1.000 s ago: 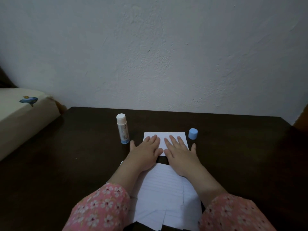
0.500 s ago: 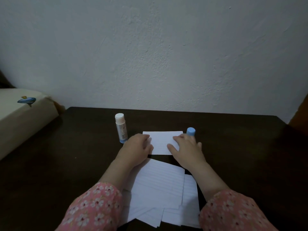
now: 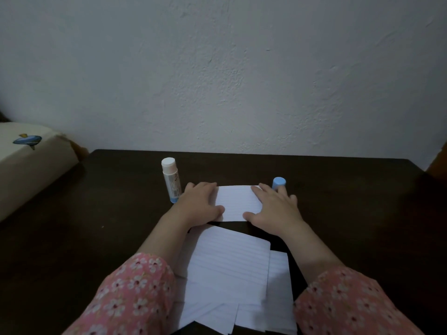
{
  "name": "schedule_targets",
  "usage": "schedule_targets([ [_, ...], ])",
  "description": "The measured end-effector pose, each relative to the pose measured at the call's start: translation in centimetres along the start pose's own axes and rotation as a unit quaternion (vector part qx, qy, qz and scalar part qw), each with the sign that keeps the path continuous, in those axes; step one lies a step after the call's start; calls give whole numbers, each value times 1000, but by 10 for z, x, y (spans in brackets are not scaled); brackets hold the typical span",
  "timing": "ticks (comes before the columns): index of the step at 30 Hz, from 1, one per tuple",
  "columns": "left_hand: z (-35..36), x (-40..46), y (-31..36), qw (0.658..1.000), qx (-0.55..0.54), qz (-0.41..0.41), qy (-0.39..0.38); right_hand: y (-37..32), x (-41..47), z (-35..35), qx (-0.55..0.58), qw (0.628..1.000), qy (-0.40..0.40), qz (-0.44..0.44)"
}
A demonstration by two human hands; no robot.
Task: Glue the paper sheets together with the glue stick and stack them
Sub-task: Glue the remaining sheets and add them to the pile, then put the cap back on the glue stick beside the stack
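Wall (image 3: 217,68) is taking up most of the view, with the dark worktop (image 3: 96,238) butted against it. A cream box with a blue print (image 3: 31,163) is sitting off the left edge, not part of the job.

Loose stack of lined sheets (image 3: 229,269) is lying nearest the person, between the forearms, fanned and uneven. Looks like the supply pile still waiting for glue.

Glued sheet (image 3: 238,203) is lying flat just beyond that pile, with a strip of bare worktop showing between them. It is reading as the working stack; can't tell how many layers are in it.

Left hand (image 3: 202,205) is resting on the sheet's left edge, fingers loosely flat, thumb along the near corner; gripping nothing. Right hand (image 3: 273,209) is doing the same on the right edge, fingers spread and flat, also holding nothing. My read: both are pressing the ends down so the glue bonds and the edges are staying square.

Glue stick (image 3: 171,180) is standing upright just left of the left hand, uncapped, white tip showing. Parked within reach, probably for the next sheet.

Blue cap (image 3: 279,183) is sitting just behind the right hand's fingertips, well apart from the stick; whether it's touching them I can't tell.
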State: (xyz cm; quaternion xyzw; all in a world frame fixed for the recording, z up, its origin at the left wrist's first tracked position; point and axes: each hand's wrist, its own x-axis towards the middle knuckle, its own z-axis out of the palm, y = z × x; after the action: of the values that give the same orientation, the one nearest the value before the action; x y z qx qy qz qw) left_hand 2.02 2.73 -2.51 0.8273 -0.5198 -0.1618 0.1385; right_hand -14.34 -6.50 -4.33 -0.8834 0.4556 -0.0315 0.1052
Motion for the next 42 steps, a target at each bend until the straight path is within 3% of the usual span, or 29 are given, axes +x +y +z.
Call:
schedule_targets([
  [5,-3,1,-2,999,-31,18,35,2,0,-3,31,999,19,-13],
  [9,1,-3,1,983,-158,30,91,3,-2,-1,110,990,90,-8],
  [14,-10,-17,4,943,-291,38,155,0,-9,-7,423,891,162,40],
  [17,-21,-34,4,927,-324,56,179,-4,-19,-19,517,835,179,55],
  [19,-28,-47,2,937,-306,49,161,-6,-30,-25,538,824,169,57],
  [21,-33,-59,-2,958,-265,27,110,-7,-43,-27,508,850,126,52],
  [24,-33,-80,-10,985,-172,-10,7,-12,-67,-22,378,925,14,25],
  [27,-25,-95,-17,993,-78,-54,-68,-19,-90,-13,291,955,-51,-2],
  [29,-21,-101,-18,997,-16,-43,-68,-24,-100,-9,219,975,-32,-21],
  [32,-17,-106,-13,999,6,41,-36,-26,-111,-9,142,987,37,-61],
  [37,3,-108,-6,996,23,71,-47,-21,-131,-7,68,987,-101,-101],
  [42,4,-109,-5,994,96,46,4,-13,-119,-14,44,996,-44,-60],
])
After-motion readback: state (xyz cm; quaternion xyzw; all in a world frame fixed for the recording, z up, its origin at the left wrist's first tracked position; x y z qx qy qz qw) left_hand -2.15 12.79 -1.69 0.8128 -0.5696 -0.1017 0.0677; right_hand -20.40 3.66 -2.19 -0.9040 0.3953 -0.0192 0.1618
